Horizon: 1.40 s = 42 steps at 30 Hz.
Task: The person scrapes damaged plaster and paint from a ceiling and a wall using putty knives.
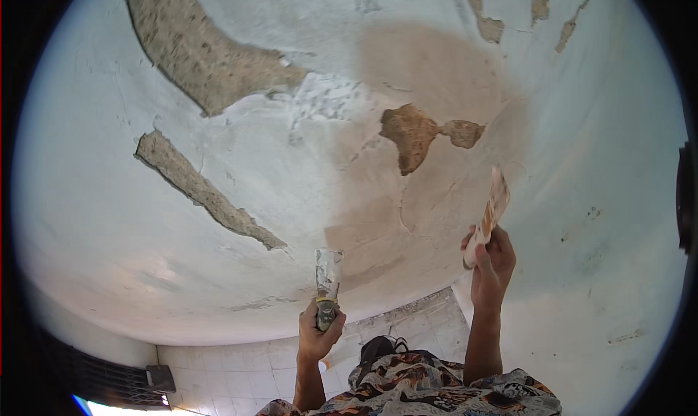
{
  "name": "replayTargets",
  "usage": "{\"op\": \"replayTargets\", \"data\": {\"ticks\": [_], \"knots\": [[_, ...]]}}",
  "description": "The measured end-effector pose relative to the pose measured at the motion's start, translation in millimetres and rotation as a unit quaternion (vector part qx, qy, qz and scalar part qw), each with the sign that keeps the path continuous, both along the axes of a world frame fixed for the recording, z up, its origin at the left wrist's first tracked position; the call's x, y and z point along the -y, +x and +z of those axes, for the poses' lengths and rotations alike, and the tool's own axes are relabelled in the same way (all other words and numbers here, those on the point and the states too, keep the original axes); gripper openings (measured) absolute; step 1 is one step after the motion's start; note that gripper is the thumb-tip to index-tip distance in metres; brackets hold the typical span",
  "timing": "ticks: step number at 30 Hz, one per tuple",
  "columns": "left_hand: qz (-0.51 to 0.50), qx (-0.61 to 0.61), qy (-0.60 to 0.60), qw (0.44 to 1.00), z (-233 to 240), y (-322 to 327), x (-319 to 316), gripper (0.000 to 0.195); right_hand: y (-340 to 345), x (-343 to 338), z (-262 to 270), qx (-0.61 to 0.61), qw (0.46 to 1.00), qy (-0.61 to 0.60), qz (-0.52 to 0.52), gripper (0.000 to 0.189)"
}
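Note:
My left hand (322, 331) grips the handle of a putty knife (328, 271), its blade pointing up and smeared with white and grey residue. My right hand (492, 258) holds a second scraper-like tool (493, 203), tilted and coated with pale filler; its blade looks slightly blurred. Before me stands a white plastered wall (262, 159). An irregular patch of exposed brown render (410, 135) lies above and left of the right-hand tool, which appears near the wall; I cannot tell whether it touches.
More bare patches mark the wall: a large one (202, 56) at upper left, a long strip (207, 195) below it, and a narrow one (485, 18) at upper right. Beneath me is a tiled floor (234, 372). A dark metal lattice (103, 378) stands at lower left.

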<state>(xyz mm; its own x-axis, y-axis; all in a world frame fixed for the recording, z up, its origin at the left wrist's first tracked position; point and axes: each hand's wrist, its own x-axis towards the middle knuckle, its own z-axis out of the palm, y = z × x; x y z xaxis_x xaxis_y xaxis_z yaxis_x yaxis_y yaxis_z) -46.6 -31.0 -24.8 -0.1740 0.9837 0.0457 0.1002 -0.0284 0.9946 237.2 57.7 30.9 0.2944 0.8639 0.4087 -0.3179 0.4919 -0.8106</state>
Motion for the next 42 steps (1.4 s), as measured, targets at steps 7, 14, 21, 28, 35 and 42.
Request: {"op": "replayTargets", "data": {"ticks": [7, 14, 21, 28, 35, 42], "knots": [[0.002, -0.036, -0.009, 0.999, -7.7, -30.4, 5.2, 0.012, -25.7, 35.3, -37.3, -0.035, 0.991, -0.11, 0.067, 0.042], [-0.027, -0.014, -0.02, 0.999, -5.9, -59.1, 13.2, 0.011, -43.8, 56.0, -33.0, -0.034, 0.985, -0.149, 0.077, 0.042], [-0.032, -0.01, 0.013, 0.999, -2.5, -65.1, 9.0, 0.011, -50.1, 64.3, -21.4, 0.015, 0.996, -0.075, 0.041, 0.042], [-0.012, -0.012, 0.029, 0.999, 12.3, -85.0, 26.1, 0.012, -50.5, 64.3, -21.5, 0.036, 0.996, -0.08, 0.027, 0.04], [0.024, 0.021, 0.011, 0.999, 13.4, -93.0, 41.4, 0.007, -59.1, 46.6, -22.9, 0.022, 0.997, -0.069, 0.039, 0.044], [0.018, 0.072, 0.007, 0.997, -0.6, -100.1, 46.7, 0.007, -90.3, 41.3, -41.1, -0.001, 0.988, -0.14, 0.071, 0.042]]}}
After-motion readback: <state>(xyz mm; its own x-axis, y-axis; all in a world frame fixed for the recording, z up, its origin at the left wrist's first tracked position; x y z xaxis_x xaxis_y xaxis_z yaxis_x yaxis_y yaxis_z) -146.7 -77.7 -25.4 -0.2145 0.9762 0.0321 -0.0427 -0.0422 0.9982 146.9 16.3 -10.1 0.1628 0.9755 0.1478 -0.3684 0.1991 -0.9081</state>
